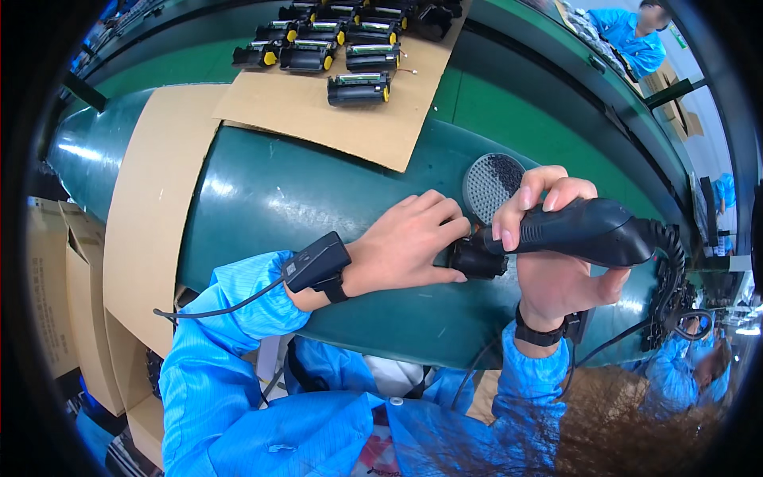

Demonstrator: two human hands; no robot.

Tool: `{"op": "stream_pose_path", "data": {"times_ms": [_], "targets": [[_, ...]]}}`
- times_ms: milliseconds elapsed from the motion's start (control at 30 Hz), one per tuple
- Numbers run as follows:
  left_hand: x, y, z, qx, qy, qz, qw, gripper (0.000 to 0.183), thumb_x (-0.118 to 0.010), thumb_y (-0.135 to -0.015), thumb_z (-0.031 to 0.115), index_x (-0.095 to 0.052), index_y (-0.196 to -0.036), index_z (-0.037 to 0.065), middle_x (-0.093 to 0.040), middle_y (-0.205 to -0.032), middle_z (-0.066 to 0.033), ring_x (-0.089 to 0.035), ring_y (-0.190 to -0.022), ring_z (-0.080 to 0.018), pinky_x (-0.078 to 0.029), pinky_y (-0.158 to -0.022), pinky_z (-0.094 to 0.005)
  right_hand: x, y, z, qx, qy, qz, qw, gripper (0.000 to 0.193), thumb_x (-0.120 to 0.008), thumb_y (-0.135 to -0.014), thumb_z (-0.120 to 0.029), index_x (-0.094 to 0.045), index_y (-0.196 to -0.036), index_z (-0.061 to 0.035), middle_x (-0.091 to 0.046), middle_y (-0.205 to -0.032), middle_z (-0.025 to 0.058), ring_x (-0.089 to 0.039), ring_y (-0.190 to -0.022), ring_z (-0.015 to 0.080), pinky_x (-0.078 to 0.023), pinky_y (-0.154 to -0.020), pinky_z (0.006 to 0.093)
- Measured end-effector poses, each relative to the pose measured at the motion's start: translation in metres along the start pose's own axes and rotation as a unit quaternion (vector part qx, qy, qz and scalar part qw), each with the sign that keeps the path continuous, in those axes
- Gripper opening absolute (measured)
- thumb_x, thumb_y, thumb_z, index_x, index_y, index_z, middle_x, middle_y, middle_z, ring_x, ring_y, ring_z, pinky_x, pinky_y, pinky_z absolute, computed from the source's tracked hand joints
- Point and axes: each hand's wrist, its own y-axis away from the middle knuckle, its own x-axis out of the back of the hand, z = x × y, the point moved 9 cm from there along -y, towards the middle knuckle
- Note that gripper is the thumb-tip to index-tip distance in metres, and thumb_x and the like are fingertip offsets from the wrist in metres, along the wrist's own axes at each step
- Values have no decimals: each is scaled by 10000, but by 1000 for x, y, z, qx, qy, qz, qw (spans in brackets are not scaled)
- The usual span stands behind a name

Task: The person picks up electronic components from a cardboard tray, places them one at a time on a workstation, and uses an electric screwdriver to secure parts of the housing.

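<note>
My right hand [554,274] is wrapped round a black electric screwdriver [592,230], which lies nearly level with its tip end toward the left. A coiled black cord [674,253] runs from the tool's right end. Under the tip end sits a dark cartridge unit [477,261] on the green work surface, partly hidden by the tool and my fingers. My left hand [409,241] grips the unit's left end between thumb and fingers. Just beyond, a round grey dish [491,187] with a studded bottom holds many small dark screws.
Several black cartridge units with yellow ends [359,89] stand in rows on a cardboard sheet [373,137] at the far side. Another cardboard strip [151,191] covers the left of the green table [270,179]. Cardboard boxes [75,278] stand at left. Other people [632,36] sit at right.
</note>
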Motion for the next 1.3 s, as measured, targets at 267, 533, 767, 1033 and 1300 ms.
{"op": "stream_pose_path", "data": {"times_ms": [267, 533, 767, 1033, 1300], "targets": [[0, 2, 0, 4, -2, 3, 1000, 540, -869, -726, 366, -596, -1075, 57, -576, -1141, -114, -544, -1096, -339, -481, -937, -444, -1, 0, 1, -17, -9, 3, 1000, 811, -584, -811, -770, -515, -1094, -13, -501, -1031, 155, -603, -684, 257, -480, -678, 410], [1, 1, 1, 0, -1, 5, 1000, 537, -864, -727, 364, -597, -1079, 57, -573, -1137, -120, -543, -1098, -341, -480, -931, -444, 4, -1, 11, 15, 28, 48, 998, 986, -461, -813, -916, -528, -1151, 8, -522, -1023, 160, -593, -632, 204, -490, -594, 335], [0, 3, -2, 8, -3, -2, 1000, 571, -853, -736, 395, -603, -1132, 67, -567, -1110, -115, -537, -1106, -324, -475, -935, -431, 1, 11, 31, 36, 54, 6, 998, 1030, -439, -645, -1015, -502, -941, -31, -547, -799, 115, -534, -524, 154, -485, -474, 276], [-2, 3, -1, 5, -1, -6, 1000, 549, -838, -751, 390, -604, -1134, 75, -561, -1114, -115, -529, -1120, -320, -470, -936, -429, 12, 18, 40, 13, -28, 34, 999, 1052, -514, -568, -997, -524, -927, -8, -531, -653, 81, -548, -521, 173, -460, -463, 281], [-5, -2, -3, 15, -11, -17, 1000, 519, -834, -759, 382, -612, -1096, 57, -572, -1153, -117, -541, -1102, -338, -472, -945, -442, 30, 8, 5, 82, -50, 137, 986, 929, -458, -778, -937, -563, -1001, -41, -527, -668, 36, -499, -501, 140, -418, -461, 274]]}}
